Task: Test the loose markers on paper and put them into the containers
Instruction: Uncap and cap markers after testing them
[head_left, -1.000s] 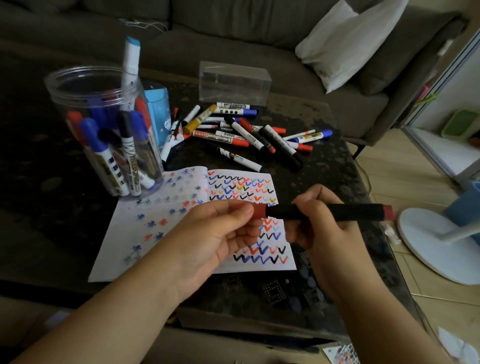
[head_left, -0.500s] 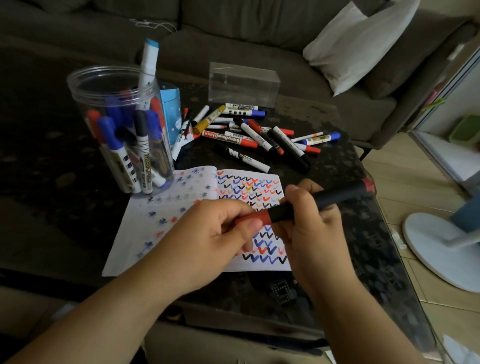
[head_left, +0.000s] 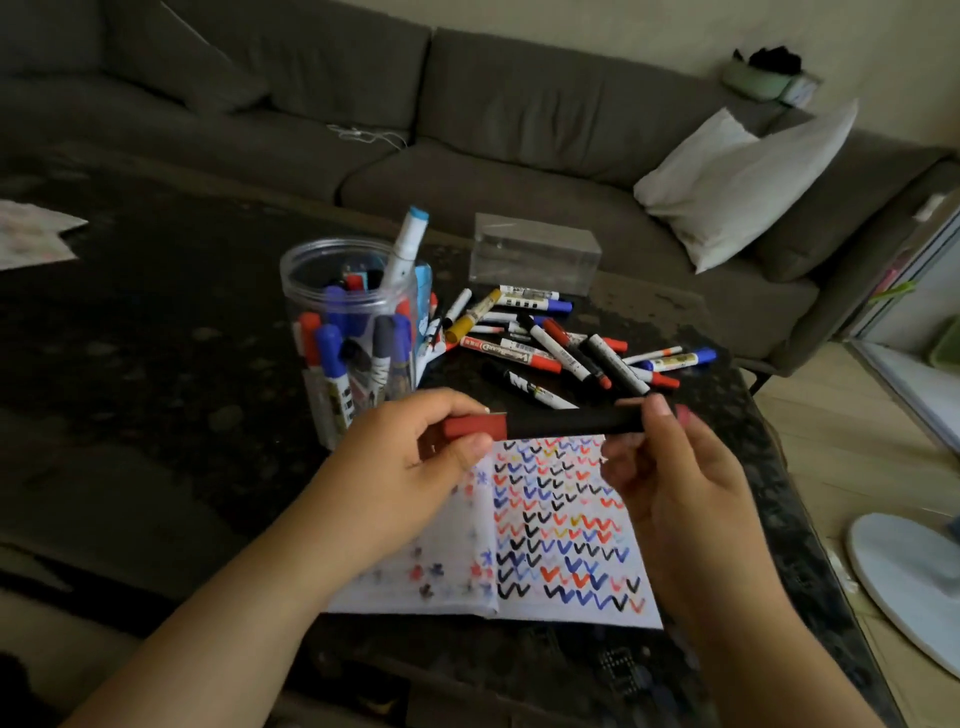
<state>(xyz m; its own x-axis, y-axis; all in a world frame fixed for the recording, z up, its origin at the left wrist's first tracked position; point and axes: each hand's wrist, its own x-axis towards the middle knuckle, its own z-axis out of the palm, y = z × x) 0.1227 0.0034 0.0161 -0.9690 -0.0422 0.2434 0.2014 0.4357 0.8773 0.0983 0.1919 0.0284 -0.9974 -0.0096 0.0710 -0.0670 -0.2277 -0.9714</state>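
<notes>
Above the paper's (head_left: 566, 525) far edge the black marker (head_left: 571, 423) lies crosswise — left hand (head_left: 410, 467) pinching its red cap (head_left: 474, 426), right hand (head_left: 675, 467) pinching the barrel's opposite end.

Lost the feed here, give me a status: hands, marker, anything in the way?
Left hand on red cap, right hand on barrel. Black marker level above the paper. Jar just behind left hand; nothing blocking.
</notes>
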